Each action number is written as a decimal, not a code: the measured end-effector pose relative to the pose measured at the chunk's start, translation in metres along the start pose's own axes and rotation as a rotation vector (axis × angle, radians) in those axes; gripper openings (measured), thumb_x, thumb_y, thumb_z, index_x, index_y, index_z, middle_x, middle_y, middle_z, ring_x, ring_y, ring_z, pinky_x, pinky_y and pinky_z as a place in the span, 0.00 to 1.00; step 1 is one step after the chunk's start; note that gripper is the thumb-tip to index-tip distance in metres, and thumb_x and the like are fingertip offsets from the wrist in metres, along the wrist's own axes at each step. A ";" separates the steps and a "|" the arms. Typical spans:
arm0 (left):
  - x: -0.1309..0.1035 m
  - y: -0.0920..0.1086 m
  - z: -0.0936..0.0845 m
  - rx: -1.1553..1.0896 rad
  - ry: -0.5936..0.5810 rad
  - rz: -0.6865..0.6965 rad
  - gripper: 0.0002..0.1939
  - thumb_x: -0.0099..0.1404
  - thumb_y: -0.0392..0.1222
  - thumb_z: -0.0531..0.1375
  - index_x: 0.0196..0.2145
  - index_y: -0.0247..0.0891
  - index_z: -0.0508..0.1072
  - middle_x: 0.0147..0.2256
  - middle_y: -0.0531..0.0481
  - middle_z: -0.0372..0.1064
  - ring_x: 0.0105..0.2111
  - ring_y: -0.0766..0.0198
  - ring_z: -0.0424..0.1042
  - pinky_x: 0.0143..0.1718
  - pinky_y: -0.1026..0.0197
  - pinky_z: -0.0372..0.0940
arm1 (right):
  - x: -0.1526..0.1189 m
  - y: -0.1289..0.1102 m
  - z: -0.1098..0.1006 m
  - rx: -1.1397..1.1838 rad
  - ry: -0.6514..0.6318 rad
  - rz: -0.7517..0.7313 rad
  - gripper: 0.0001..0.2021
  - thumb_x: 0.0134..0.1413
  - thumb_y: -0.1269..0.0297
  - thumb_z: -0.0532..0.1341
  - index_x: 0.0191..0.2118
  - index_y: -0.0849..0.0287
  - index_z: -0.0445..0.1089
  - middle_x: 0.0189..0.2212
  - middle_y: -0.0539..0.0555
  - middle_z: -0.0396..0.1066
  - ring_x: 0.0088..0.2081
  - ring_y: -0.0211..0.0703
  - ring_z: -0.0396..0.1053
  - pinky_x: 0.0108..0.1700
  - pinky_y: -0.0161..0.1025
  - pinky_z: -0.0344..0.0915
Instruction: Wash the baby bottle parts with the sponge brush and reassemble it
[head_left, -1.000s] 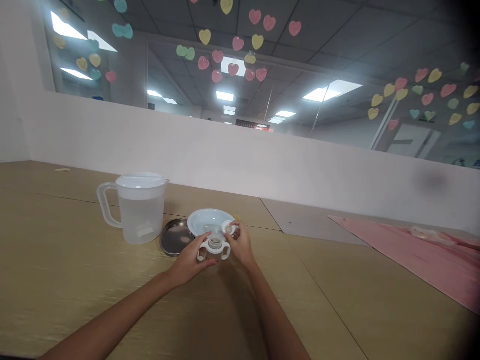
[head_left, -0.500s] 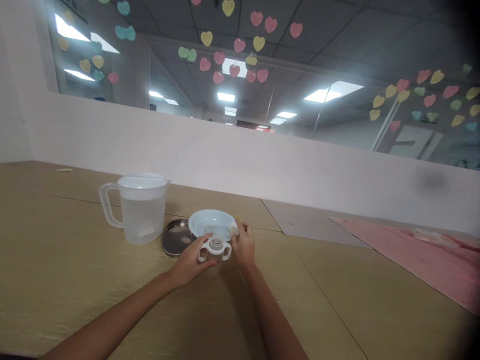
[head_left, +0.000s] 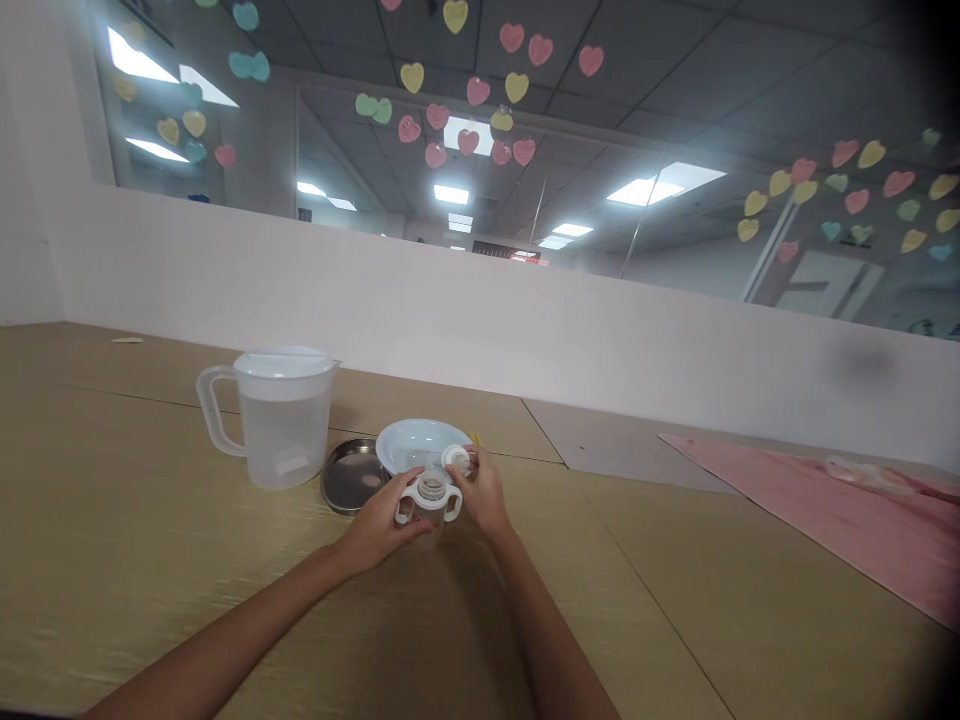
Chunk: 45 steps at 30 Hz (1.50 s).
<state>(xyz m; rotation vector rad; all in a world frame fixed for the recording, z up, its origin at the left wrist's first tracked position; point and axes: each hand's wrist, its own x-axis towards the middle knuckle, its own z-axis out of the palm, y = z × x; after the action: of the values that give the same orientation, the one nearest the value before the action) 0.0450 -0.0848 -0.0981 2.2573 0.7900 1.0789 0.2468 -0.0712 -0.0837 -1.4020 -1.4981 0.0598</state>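
You face a white wall (head_left: 480, 310): above it, a window (head_left: 585, 165) with heart stickers (head_left: 478, 91); below it, a tan table (head_left: 750, 610).

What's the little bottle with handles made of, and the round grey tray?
The bottle looks see-through: plastic or glass, I can't tell. Its handles look like plastic: smooth, solid white. The tray seems metal, probably steel, because its grey surface shines.

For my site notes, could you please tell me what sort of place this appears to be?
Probably an office or similar workplace: heart-shaped notes dot the glass, where a tiled ceiling and bright light panels show.
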 end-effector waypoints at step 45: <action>-0.001 0.001 -0.001 0.003 -0.004 0.014 0.34 0.60 0.55 0.59 0.59 0.39 0.55 0.58 0.39 0.58 0.56 0.50 0.60 0.56 0.49 0.56 | -0.002 -0.010 -0.002 0.076 -0.143 -0.077 0.17 0.60 0.49 0.46 0.40 0.57 0.63 0.38 0.54 0.70 0.40 0.45 0.68 0.43 0.43 0.63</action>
<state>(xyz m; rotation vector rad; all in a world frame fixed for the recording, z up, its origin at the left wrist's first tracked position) 0.0438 -0.0855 -0.0974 2.2704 0.7761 1.0801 0.2402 -0.0772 -0.0775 -1.3008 -1.6488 0.1703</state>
